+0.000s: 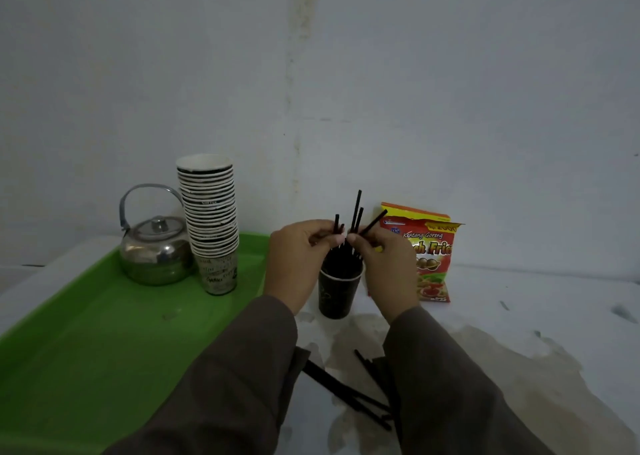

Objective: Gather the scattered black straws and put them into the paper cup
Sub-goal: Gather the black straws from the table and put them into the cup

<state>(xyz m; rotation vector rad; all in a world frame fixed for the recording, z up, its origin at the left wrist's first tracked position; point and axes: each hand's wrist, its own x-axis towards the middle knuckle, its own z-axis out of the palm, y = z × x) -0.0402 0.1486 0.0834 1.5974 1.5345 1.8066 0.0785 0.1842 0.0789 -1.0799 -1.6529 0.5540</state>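
- Several loose black straws nearest the viewer, lying crossed on the stained white table between two brown sleeves; not yet gathered, judged the remaining work.
- Dark paper cup farther on, upright on the table just right of the green tray, already stocked with straws (count not legible).
- Left hand and right hand directly above the cup rim, each pinched on a bundle of held straws, upper ends fanned, lower ends inside the cup; insertion judged in progress, roughly mid-task.
- Stack of nested cups and metal kettle at the tray's far end.
- Red snack packet standing behind the right hand, close to the wall.
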